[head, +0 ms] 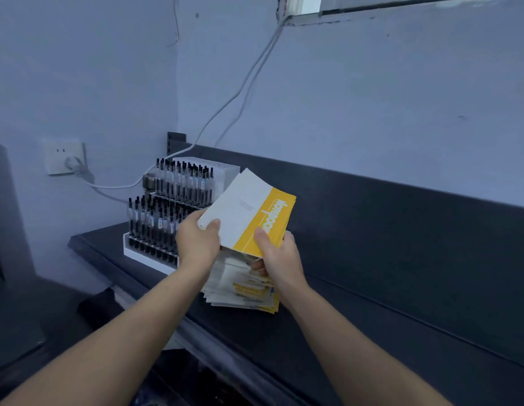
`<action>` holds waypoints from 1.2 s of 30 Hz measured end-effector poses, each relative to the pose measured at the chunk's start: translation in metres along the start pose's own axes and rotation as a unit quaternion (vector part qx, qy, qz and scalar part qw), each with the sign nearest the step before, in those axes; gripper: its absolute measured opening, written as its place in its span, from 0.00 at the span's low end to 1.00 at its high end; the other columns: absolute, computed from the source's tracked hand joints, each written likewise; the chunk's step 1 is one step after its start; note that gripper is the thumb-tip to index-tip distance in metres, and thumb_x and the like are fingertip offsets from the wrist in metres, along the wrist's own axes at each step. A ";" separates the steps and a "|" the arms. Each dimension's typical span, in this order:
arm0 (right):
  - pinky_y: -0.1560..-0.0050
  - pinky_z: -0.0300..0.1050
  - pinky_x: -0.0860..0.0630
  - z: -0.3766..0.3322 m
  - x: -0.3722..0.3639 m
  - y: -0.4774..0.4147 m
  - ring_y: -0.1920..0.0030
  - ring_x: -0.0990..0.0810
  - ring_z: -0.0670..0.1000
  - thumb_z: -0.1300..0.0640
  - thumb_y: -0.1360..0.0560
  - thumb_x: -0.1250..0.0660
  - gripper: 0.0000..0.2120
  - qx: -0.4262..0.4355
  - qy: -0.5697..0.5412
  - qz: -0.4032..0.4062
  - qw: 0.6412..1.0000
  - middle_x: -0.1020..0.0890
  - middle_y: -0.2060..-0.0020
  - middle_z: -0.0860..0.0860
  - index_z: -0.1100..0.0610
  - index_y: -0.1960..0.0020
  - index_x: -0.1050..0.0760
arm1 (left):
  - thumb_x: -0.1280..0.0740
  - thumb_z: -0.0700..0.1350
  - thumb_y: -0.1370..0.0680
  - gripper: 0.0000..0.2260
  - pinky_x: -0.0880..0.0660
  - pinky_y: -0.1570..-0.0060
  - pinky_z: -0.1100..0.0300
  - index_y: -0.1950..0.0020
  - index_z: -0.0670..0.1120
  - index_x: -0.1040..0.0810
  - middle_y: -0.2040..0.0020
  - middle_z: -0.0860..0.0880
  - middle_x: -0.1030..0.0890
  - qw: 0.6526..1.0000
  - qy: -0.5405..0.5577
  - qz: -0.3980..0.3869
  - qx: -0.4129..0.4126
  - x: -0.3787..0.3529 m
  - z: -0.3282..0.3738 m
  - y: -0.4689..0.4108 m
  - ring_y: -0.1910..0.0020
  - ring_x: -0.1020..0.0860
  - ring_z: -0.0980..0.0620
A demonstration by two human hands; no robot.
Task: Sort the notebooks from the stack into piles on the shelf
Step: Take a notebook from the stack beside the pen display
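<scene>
While the stack (243, 291) sits on the shelf (372, 288) beside the pen rack (167, 218), the left hand (196, 241) and right hand (280, 256) grip tilted notebooks (243, 209) just above it, thumbs on top, probably to read the covers.

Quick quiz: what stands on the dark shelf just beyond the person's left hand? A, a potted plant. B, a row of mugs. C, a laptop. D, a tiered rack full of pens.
D: a white tiered pen rack filled with dark pens stands on the shelf just past the left hand, which grips the lifted notebooks together with the right hand.
</scene>
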State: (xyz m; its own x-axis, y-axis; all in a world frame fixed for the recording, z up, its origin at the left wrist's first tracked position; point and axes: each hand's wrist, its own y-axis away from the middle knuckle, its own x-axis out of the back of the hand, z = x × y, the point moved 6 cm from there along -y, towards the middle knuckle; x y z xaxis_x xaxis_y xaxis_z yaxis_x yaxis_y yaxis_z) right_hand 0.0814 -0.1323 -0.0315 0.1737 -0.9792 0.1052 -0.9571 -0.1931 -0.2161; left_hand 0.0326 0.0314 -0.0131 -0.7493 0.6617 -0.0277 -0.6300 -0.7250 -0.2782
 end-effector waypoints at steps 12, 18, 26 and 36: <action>0.50 0.60 0.21 0.014 0.103 0.051 0.51 0.21 0.53 0.52 0.21 0.41 0.06 0.012 0.138 0.141 0.980 0.22 0.52 0.45 0.50 0.45 0.31 | 0.45 0.40 0.20 0.13 0.28 0.69 0.53 0.55 0.40 0.23 0.64 0.40 0.22 0.980 -0.048 -0.190 -0.037 -0.065 0.000 0.078 0.68 0.26 0.45; 0.51 0.60 0.22 0.010 0.174 0.092 0.53 0.20 0.54 0.52 0.20 0.43 0.04 0.031 0.176 0.187 0.966 0.21 0.55 0.45 0.49 0.48 0.30 | 0.47 0.37 0.21 0.12 0.37 0.69 0.59 0.55 0.38 0.24 0.66 0.48 0.27 0.962 -0.105 -0.246 -0.058 -0.102 0.015 0.143 0.67 0.31 0.49; 0.50 0.51 0.24 0.006 0.287 0.171 0.52 0.22 0.51 0.50 0.18 0.46 0.12 0.033 0.262 0.210 0.941 0.21 0.53 0.47 0.54 0.41 0.29 | 0.47 0.38 0.20 0.13 0.28 0.60 0.56 0.45 0.44 0.23 0.51 0.49 0.19 0.944 -0.091 -0.306 -0.086 -0.150 0.031 0.264 0.56 0.23 0.50; 0.56 0.47 0.28 0.010 0.399 0.263 0.54 0.23 0.51 0.49 0.18 0.45 0.14 0.015 0.333 0.256 0.907 0.22 0.56 0.45 0.53 0.36 0.30 | 0.46 0.40 0.21 0.13 0.26 0.55 0.53 0.44 0.46 0.24 0.50 0.49 0.21 0.923 -0.074 -0.363 -0.105 -0.197 0.044 0.391 0.52 0.24 0.49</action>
State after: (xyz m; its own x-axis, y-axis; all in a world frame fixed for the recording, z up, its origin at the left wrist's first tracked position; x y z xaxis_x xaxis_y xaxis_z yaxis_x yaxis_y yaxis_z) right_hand -0.0982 -0.5745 -0.0560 -0.4806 -0.6877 0.5442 -0.8640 0.2652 -0.4279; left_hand -0.0748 -0.3913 -0.0743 -0.1750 0.9138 0.3667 -0.9353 -0.0379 -0.3519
